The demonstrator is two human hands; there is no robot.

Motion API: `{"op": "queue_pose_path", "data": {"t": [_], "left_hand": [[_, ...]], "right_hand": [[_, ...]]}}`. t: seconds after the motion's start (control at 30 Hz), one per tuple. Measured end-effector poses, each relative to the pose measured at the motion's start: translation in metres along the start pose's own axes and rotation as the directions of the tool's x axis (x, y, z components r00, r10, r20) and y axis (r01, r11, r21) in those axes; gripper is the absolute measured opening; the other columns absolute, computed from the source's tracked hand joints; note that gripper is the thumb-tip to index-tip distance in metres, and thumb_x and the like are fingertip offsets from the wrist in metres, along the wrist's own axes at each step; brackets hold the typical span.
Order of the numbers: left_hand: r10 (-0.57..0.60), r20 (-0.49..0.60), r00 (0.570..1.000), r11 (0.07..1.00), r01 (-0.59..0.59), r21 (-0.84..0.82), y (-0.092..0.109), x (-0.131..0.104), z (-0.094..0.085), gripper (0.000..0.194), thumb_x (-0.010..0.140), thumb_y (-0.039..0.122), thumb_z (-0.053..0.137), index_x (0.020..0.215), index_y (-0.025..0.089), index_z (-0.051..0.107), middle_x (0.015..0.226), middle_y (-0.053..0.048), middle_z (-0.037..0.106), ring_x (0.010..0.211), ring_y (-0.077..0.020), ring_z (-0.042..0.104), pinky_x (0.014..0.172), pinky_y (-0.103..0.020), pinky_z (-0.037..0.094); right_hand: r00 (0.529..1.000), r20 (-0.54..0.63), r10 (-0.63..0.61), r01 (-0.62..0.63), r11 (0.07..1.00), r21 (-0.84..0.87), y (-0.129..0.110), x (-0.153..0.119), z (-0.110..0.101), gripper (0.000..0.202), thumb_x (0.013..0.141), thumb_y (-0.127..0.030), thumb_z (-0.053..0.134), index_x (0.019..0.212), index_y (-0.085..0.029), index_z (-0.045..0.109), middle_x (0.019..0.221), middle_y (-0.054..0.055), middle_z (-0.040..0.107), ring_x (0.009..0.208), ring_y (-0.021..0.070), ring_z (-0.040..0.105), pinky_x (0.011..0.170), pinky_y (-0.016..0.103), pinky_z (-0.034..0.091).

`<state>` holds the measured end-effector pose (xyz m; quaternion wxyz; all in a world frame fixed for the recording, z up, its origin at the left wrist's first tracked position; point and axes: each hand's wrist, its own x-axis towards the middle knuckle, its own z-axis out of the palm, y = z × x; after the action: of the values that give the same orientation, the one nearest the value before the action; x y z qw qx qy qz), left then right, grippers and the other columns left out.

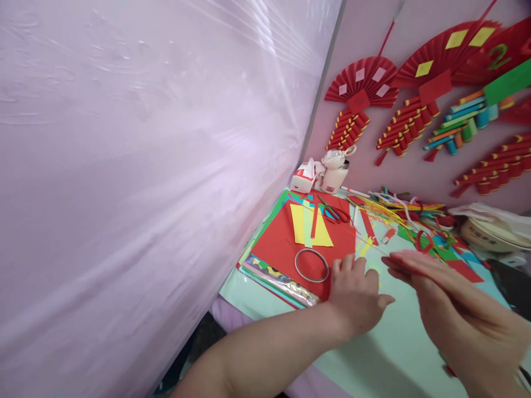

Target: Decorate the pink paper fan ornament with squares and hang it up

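My left hand point(354, 293) reaches over the right edge of a red paper sheet point(274, 237). Its fingers are loosely bent, the thumb sticks out to the side, and I see nothing in it. A grey metal ring point(296, 268) lies on the red sheet beside those fingers. My right hand point(460, 315) is raised over the table at the right, fingers pressed together and pointing left. Whatever its fingertips pinch, if anything, is too small or hidden to name. On the red sheet lie a yellow paper piece point(299, 224), a red strip point(315, 221) and red-handled scissors point(338, 214).
A tissue box point(303, 179) and a white bottle point(332, 178) stand in the back corner. Paper scraps and a bundle of colourful strips point(398, 207) lie along the wall, near a cream container point(493, 235). Red paper fans point(363, 80) hang above; plastic sheeting point(145, 193) covers the left.
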<state>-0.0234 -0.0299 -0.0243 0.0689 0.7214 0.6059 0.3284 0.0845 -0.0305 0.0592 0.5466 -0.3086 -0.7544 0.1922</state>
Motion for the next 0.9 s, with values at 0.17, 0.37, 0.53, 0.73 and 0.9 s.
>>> {"op": "queue_pose_path", "data": {"t": [0.17, 0.37, 0.53, 0.73, 0.9], "left_hand": [[-0.106, 0.069, 0.992, 0.852, 0.126, -0.509, 0.001, 0.011, -0.001, 0.023, 0.08, 0.027, 0.056, 0.099, 0.017, 0.065, 0.105, -0.011, 0.066, 0.102, -0.0265, 0.058, 0.09, -0.041, 0.046], [-0.26, 0.508, 0.821, 0.003, 0.527, -0.85, 0.004, 0.023, -0.004, 0.019, 0.079, 0.022, 0.05, 0.093, 0.012, 0.059, 0.089, -0.013, 0.069, 0.072, -0.0194, 0.068, 0.067, -0.033, 0.054], [-0.386, 0.574, 0.722, -0.298, 0.491, -0.819, 0.005, 0.03, -0.015, 0.014, 0.081, 0.017, 0.046, 0.089, 0.012, 0.057, 0.078, -0.01, 0.07, 0.065, -0.0186, 0.069, 0.07, -0.032, 0.054], [-0.319, 0.461, 0.828, -0.181, 0.424, -0.887, 0.007, 0.032, -0.019, 0.015, 0.083, 0.018, 0.059, 0.097, 0.014, 0.056, 0.103, -0.013, 0.07, 0.089, -0.0221, 0.07, 0.084, -0.036, 0.053], [-0.18, 0.608, 0.773, -0.127, 0.595, -0.794, 0.002, 0.031, -0.018, 0.027, 0.078, 0.013, 0.065, 0.104, 0.017, 0.058, 0.117, -0.014, 0.066, 0.097, -0.023, 0.068, 0.084, -0.036, 0.053]], "right_hand": [[0.939, 0.193, -0.284, 0.325, 0.917, -0.232, 0.02, -0.035, -0.023, 0.046, 0.079, -0.003, 0.062, 0.117, -0.028, 0.067, 0.111, 0.004, 0.07, 0.091, 0.0203, 0.069, 0.079, 0.031, 0.055], [0.898, 0.299, -0.323, 0.414, 0.85, -0.326, 0.041, -0.073, -0.04, 0.052, 0.081, 0.0, 0.058, 0.127, -0.023, 0.06, 0.114, 0.01, 0.068, 0.098, 0.0207, 0.068, 0.079, 0.028, 0.055], [0.887, 0.315, -0.337, 0.444, 0.809, -0.385, 0.047, -0.092, -0.046, 0.053, 0.081, 0.001, 0.058, 0.13, -0.018, 0.057, 0.11, 0.014, 0.068, 0.102, 0.0218, 0.065, 0.081, 0.031, 0.055], [0.887, 0.367, -0.279, 0.424, 0.807, -0.41, 0.053, -0.096, -0.042, 0.048, 0.081, -0.001, 0.059, 0.126, -0.016, 0.058, 0.11, 0.015, 0.067, 0.1, 0.0238, 0.061, 0.08, 0.037, 0.054], [0.917, 0.335, -0.217, 0.361, 0.811, -0.461, 0.058, -0.094, -0.04, 0.042, 0.083, -0.002, 0.056, 0.122, -0.019, 0.059, 0.11, 0.014, 0.066, 0.096, 0.023, 0.059, 0.077, 0.036, 0.053]]}}
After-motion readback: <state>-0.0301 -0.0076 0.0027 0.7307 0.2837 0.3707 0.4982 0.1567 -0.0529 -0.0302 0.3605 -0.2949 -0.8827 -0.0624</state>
